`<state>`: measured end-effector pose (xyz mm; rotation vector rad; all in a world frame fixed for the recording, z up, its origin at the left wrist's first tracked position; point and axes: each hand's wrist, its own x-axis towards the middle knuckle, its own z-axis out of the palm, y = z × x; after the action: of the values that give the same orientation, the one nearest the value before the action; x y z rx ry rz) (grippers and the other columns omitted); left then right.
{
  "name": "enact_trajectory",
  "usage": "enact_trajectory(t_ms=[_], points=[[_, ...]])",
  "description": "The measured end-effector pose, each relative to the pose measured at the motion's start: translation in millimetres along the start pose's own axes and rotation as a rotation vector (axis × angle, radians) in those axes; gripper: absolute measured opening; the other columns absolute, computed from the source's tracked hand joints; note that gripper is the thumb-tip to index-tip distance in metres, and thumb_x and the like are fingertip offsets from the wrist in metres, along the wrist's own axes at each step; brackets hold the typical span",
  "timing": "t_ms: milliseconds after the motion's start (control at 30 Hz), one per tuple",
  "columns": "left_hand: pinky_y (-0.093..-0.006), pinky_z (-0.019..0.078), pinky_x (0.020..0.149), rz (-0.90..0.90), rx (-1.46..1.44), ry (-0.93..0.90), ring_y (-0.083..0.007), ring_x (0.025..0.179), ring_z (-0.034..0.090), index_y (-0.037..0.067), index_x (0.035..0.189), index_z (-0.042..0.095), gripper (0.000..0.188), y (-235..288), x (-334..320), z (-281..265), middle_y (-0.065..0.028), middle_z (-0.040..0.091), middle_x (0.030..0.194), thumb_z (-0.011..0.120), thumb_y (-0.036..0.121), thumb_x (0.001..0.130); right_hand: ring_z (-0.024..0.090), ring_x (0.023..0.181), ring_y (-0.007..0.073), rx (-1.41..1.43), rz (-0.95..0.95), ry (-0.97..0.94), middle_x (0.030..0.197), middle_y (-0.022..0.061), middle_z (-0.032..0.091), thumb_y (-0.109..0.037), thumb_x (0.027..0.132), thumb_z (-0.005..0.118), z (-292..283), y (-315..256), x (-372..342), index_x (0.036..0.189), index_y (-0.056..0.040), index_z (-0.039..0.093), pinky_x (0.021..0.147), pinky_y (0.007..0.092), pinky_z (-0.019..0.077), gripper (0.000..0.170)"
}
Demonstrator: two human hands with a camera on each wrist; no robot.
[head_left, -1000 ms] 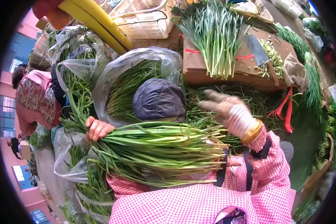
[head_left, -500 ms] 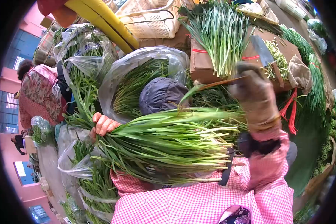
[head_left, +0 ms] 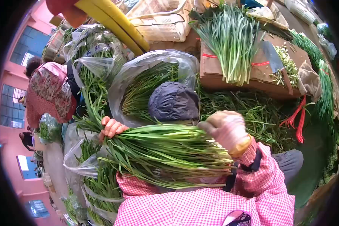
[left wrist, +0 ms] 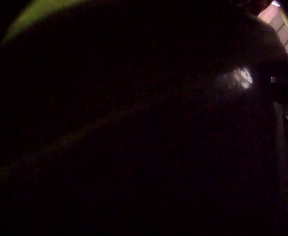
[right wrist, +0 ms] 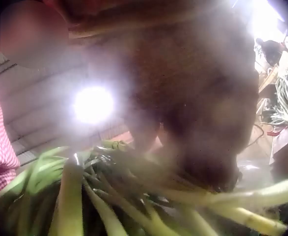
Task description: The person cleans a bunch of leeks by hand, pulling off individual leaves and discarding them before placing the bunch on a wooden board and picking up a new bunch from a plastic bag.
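Observation:
A large bunch of garlic greens (head_left: 169, 150), long flat leaves with pale stem ends, lies across the lap. My left hand (head_left: 113, 128) grips it at the leafy end. Over the pale end, my right hand (head_left: 229, 126), with a pale wrap across its back, pinches at the upper stalks with curled fingers. In the right wrist view, that hand (right wrist: 198, 98) is dark and hazy, its fingertips down among thick stalks (right wrist: 72, 201). The left wrist view is almost wholly dark.
Ahead stands an open plastic bag (head_left: 118, 81) of greens beside a dark, padded round object (head_left: 174, 101). A cardboard box (head_left: 214, 77) carries another bunch (head_left: 233, 45), a cleaver (head_left: 273, 58) and chopped stem ends (head_left: 284, 67). Red ties (head_left: 299, 116) hang at the right.
My right hand was spread in the air, then rose with a withered leaf trailing; now it is back down at the bunch and the leaf is gone. My left hand keeps its grip.

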<state>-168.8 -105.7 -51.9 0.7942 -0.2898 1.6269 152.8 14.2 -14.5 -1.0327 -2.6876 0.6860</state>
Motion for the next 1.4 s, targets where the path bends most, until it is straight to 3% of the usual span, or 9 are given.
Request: enact_trajectory(t_ms=[167, 267, 433, 667, 900, 1033, 1167, 1267, 1400], points=[[-0.0298, 0.0403, 0.082, 0.067, -0.015, 0.02, -0.0104, 0.078, 0.054, 0.005, 0.109, 0.041, 0.028, -1, -10, -7, 0.0005, 0.05, 0.083, 0.047, 0.011, 0.083, 0.05, 0.111, 0.0168, 1.018, 0.309, -0.047, 0.117, 0.0118, 0.056, 0.005, 0.079, 0.054, 6, 30, 9, 0.12, -0.0061, 0.052, 0.094, 0.028, 0.0388, 0.042], [-0.0279, 0.0394, 0.078, 0.126, -0.156, -0.056, -0.009, 0.078, 0.052, 0.007, 0.109, 0.041, 0.034, -3, -18, -27, 0.0017, 0.049, 0.083, 0.054, 0.014, 0.079, 0.054, 0.106, 0.0279, 0.693, -0.264, -0.006, 0.115, 0.0175, 0.055, 0.003, 0.071, 0.059, 15, 22, 14, 0.116, -0.0136, 0.056, 0.091, 0.0313, 0.0416, 0.047], [-0.0292, 0.0397, 0.075, 0.163, -0.059, 0.166, -0.0122, 0.076, 0.05, 0.009, 0.106, 0.047, 0.028, -9, -21, -8, 0.0002, 0.048, 0.078, 0.053, 0.017, 0.08, 0.058, 0.079, 0.0266, 0.451, -0.241, 0.511, 0.096, 0.0124, 0.062, 0.002, 0.065, 0.059, -19, -3, 1, 0.099, -0.0038, 0.062, 0.071, 0.0366, 0.0465, 0.035], [-0.0364, 0.043, 0.078, 0.256, -0.099, 0.276, -0.0179, 0.076, 0.051, 0.002, 0.105, 0.045, 0.024, -23, -10, 16, -0.0043, 0.048, 0.077, 0.045, 0.015, 0.085, 0.056, 0.06, 0.0301, 0.054, -0.566, 0.215, 0.065, 0.0073, 0.058, -0.014, 0.056, 0.068, 3, -58, 22, 0.08, -0.0112, 0.059, 0.051, 0.0394, 0.0424, 0.025], [-0.0381, 0.0446, 0.081, 0.258, -0.044, 0.254, -0.0195, 0.075, 0.052, 0.0, 0.106, 0.047, 0.025, -20, -8, 18, -0.0061, 0.049, 0.077, 0.044, 0.012, 0.084, 0.053, 0.066, 0.023, 0.523, -0.23, 0.368, 0.073, 0.0069, 0.06, -0.001, 0.064, 0.063, -12, -45, 5, 0.081, -0.0064, 0.065, 0.062, 0.0329, 0.0417, 0.018], [-0.039, 0.0453, 0.081, 0.264, -0.063, 0.251, -0.0203, 0.077, 0.053, 0.001, 0.107, 0.047, 0.025, -24, -7, 11, -0.0064, 0.05, 0.078, 0.043, 0.011, 0.085, 0.054, 0.062, 0.0179, 0.225, -0.533, 0.182, 0.067, 0.0029, 0.058, -0.005, 0.069, 0.063, -30, -50, -3, 0.076, -0.0083, 0.064, 0.058, 0.0283, 0.0421, 0.008], [-0.0389, 0.0454, 0.082, 0.269, -0.005, 0.306, -0.0205, 0.079, 0.053, 0.001, 0.106, 0.049, 0.024, -21, -10, 15, -0.0065, 0.05, 0.078, 0.043, 0.011, 0.085, 0.055, 0.056, 0.0101, 0.772, 0.226, 0.517, 0.055, 0.0024, 0.054, -0.028, 0.078, 0.06, -39, 7, 8, 0.069, -0.0029, 0.059, 0.046, 0.0256, 0.0408, 0.026], [-0.038, 0.0456, 0.083, 0.291, -0.041, 0.345, -0.0199, 0.079, 0.053, 0.002, 0.105, 0.05, 0.023, -22, -16, 13, -0.0061, 0.05, 0.078, 0.043, 0.012, 0.085, 0.056, 0.059, 0.0082, 0.91, 0.244, 0.022, 0.07, 0.0066, 0.06, -0.036, 0.08, 0.058, -26, 95, -19, 0.069, -0.0029, 0.058, 0.045, 0.0236, 0.0402, 0.034], [-0.0376, 0.0454, 0.083, 0.29, -0.045, 0.325, -0.0193, 0.079, 0.052, 0.003, 0.106, 0.049, 0.023, -23, -14, 10, -0.0056, 0.051, 0.079, 0.042, 0.012, 0.086, 0.054, 0.099, 0.0258, 0.025, -0.066, 0.253, 0.102, 0.0118, 0.061, -0.024, 0.073, 0.068, -4, 85, -17, 0.103, -0.0005, 0.059, 0.088, 0.038, 0.0405, 0.039]])
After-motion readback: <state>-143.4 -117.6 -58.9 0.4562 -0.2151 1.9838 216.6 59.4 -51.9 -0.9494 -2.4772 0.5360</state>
